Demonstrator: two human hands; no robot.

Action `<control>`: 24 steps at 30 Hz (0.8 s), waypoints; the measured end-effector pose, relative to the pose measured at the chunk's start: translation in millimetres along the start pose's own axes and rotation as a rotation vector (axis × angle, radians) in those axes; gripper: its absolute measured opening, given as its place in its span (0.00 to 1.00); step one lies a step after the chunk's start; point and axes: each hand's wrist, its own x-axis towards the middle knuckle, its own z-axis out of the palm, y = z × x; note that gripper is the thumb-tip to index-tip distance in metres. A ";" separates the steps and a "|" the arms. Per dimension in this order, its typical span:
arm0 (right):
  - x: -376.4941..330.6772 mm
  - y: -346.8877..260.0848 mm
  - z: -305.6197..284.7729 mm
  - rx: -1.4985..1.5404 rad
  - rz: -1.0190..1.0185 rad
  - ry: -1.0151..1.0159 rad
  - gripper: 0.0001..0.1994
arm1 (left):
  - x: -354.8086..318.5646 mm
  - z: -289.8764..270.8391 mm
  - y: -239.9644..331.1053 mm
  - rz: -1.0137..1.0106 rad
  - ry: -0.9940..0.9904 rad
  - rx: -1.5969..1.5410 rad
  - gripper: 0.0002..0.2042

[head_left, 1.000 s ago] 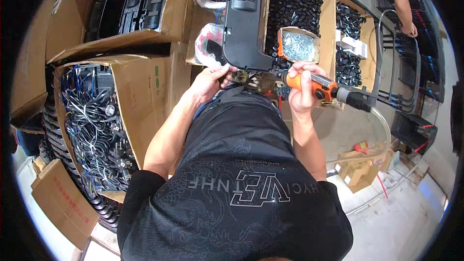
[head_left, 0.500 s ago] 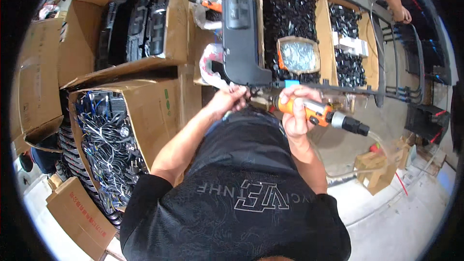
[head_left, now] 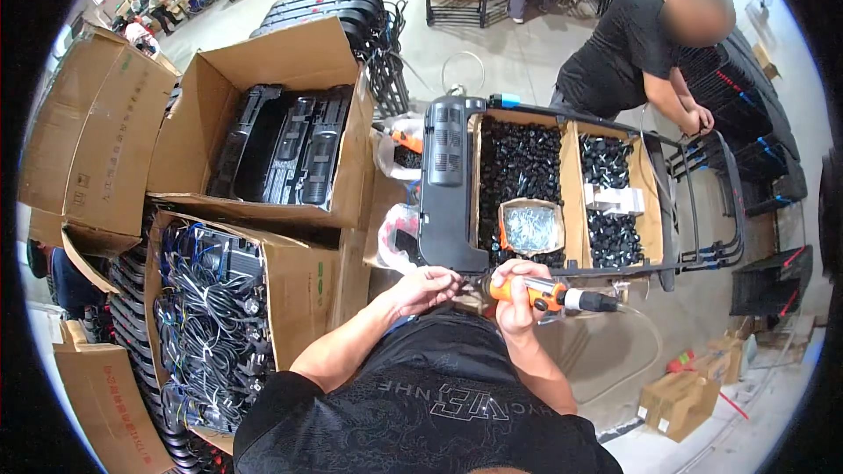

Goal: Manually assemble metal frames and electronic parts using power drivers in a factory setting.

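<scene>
Orange screwdriver (head_left: pixel 537 291) gripped in closed right hand (head_left: pixel 518 298), held level, tip aimed left at lower end of black panel (head_left: pixel 448 189). Left hand (head_left: pixel 428 285) curled at same end, fingers pinched, likely steadying small part; part not made out. Panel laid over cardboard tray (head_left: pixel 569 177) of black parts, screws kept within reach.

Single view, head-worn fisheye, looking steeply down over wearer's chest. Forearms enter from lower edge; hands near, at frame centre. Straight edges bend toward dark circular rim. Wide field reaches boxes (head_left: pixel 255 114), floor, co-worker (head_left: pixel 650 44) at top right.
</scene>
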 end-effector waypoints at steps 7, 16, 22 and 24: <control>8.0 -4.8 3.6 0.028 -0.021 -0.036 0.07 | 3.5 7.8 6.3 0.055 0.004 0.029 0.12; 14.0 -2.3 -1.0 0.160 0.000 0.031 0.07 | -2.8 19.7 6.2 0.095 0.082 0.080 0.14; 9.6 1.3 -4.8 0.203 0.081 0.054 0.06 | -7.7 22.7 1.6 0.101 0.054 0.146 0.14; 7.1 2.3 -6.4 0.242 0.115 0.072 0.06 | -10.2 20.9 0.0 0.098 0.059 0.149 0.14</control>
